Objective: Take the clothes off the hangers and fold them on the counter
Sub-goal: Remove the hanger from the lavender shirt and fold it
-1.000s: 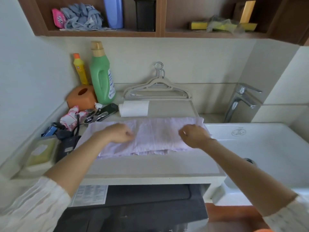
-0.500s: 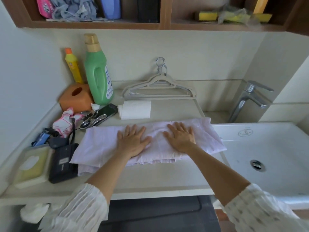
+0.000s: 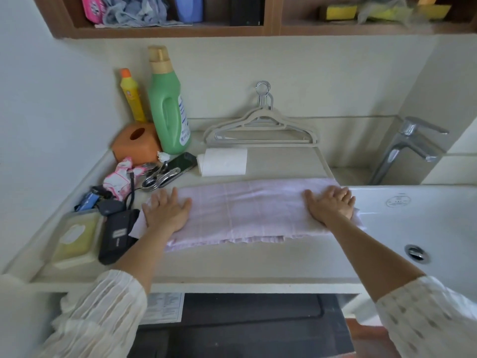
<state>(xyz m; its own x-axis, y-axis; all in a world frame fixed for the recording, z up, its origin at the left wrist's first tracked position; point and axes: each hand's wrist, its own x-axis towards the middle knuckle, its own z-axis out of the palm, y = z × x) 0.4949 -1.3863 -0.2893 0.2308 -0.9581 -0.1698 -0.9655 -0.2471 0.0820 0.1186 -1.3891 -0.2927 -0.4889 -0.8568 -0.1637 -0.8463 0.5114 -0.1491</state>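
The bench [image 3: 232, 264] carries the pale pink garment [image 3: 247, 210], folded into a long band that lies flat across it, with its right end at the rim of the sink [image 3: 426, 218].

The left hand [image 3: 166, 211] lies on the left end of the garment and the right hand [image 3: 331, 204] on the right end. Each grip is flat: fingers straight and spread, palms pressing down, nothing pinched or held.

Change: half a second ago both palms lay side by side at the middle of the band. They are now well apart, 1 at each end. The cloth between them shows a smooth face with only faint fold lines, and the layered edge along the near side lies even. Judgement: this was an outward smoothing stroke, so the present fold is set and the band is ready for a further fold, end over end.

Behind the garment lie a paper roll [image 3: 223, 161] and a phone [image 3: 180, 164]. At the back wall rest the bare hangers [image 3: 260, 127], which suggests this garment's removal step is done. The green bottle [image 3: 169, 104] stands left of them.
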